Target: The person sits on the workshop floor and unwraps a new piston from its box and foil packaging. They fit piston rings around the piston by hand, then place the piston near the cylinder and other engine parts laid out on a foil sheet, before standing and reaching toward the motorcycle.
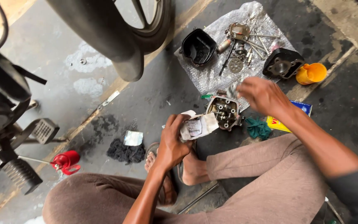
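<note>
My left hand (172,143) grips a crumpled white paper packet (199,126) just above my feet. My right hand (262,95) hovers over the edge of a silvery sheet (212,76), fingers curled around a small metal piece that I cannot make out clearly. Between both hands sits a metal cylinder head (224,112) with bolts and valve parts showing. On the sheet lie a black engine cover (197,46), a black finned cylinder (282,63), a small sprocket (235,64) and several bolts and rods.
A motorcycle tyre (117,33) stands at the top left, a footrest (19,174) at the left. A red oil can (66,161), a dark rag (123,151), a green rag (257,127), a yellow packet (289,120) and an orange cup (311,73) lie around.
</note>
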